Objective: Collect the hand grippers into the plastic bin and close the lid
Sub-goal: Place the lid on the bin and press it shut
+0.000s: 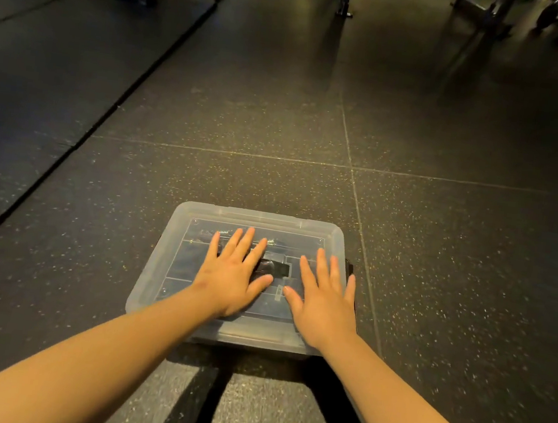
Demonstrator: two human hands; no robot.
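Two hands we log on one lid (253,217) | plastic bin (144,297): clear, rounded corners, lid seated, on the speckled dark floor (59,257) | left hand (233,275): flat, fingers straight and spread, pressing the lid's left half | hand grippers (275,267): dark handles and metal springs visible through the lid | right hand (324,305): flat, fingers straight, on the right half.

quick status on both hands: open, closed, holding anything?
Left hand: open, flat on the bin lid, holding nothing.
Right hand: open, flat on the same lid, holding nothing.
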